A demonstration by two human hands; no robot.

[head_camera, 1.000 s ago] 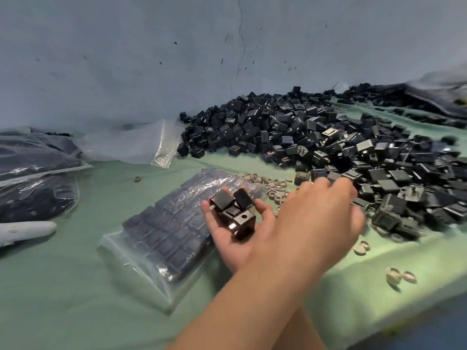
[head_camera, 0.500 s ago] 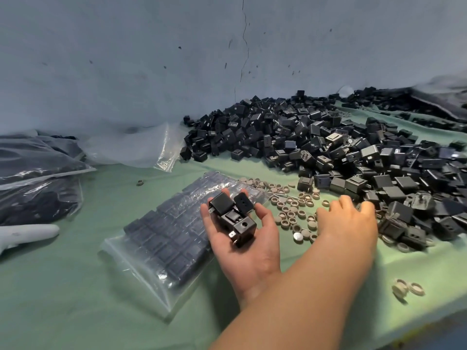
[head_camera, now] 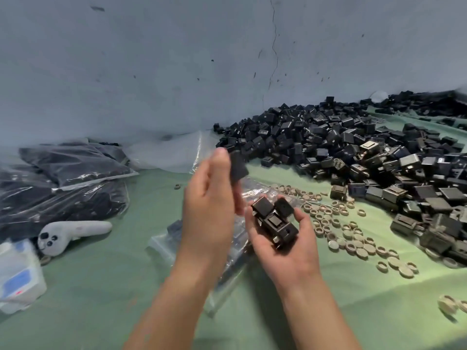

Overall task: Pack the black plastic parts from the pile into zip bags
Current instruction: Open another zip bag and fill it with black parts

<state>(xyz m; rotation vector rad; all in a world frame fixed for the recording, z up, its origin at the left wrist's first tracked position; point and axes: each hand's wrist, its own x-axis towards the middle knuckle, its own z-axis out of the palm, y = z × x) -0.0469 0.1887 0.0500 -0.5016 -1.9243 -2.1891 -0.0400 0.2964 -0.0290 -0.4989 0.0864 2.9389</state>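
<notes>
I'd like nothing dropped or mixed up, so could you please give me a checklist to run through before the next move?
1. Left hand grips the single black part: ok, pinched between thumb and fingers.
2. Right hand holds the cluster of parts securely: ok, cradled in the curled palm.
3. Zip bag within reach: ok, lying directly under both hands.
4. Bag mouth open: cannot tell, the hands hide it.
5. Pile still has stock: ok, plenty.

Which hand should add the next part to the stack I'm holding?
Left hand: it pinches a loose black part just above the stack, which fills the cupped right hand.
</notes>
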